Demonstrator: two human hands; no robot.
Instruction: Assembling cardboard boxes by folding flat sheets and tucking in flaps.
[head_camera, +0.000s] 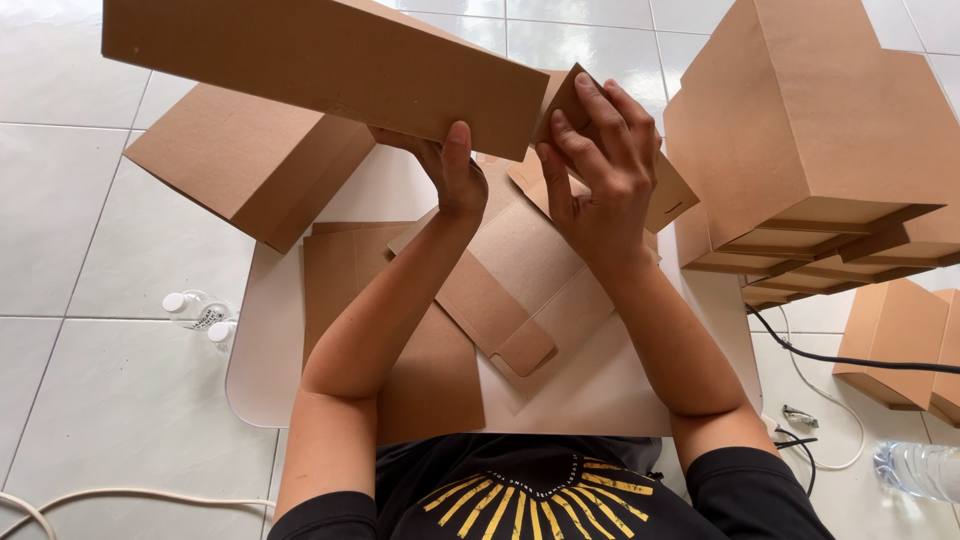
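So we've got the half-folded cardboard box (330, 60) held above the worktop (590, 400), left hand (450, 170) gripping its wall, right hand (600, 170) pinching a flap (565, 100); finished boxes (800, 130) stacked right, flat blanks (400, 330) still waiting.

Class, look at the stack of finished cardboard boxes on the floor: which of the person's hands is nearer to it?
Right. The right hand pinches a cardboard flap just beside the stack of finished boxes; the left hand grips the long panel farther away.

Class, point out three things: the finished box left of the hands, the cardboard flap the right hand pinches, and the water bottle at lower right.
finished box (250, 160), head view, top face
cardboard flap (565, 100), head view, bare upper corner
water bottle (920, 470), head view, clear body
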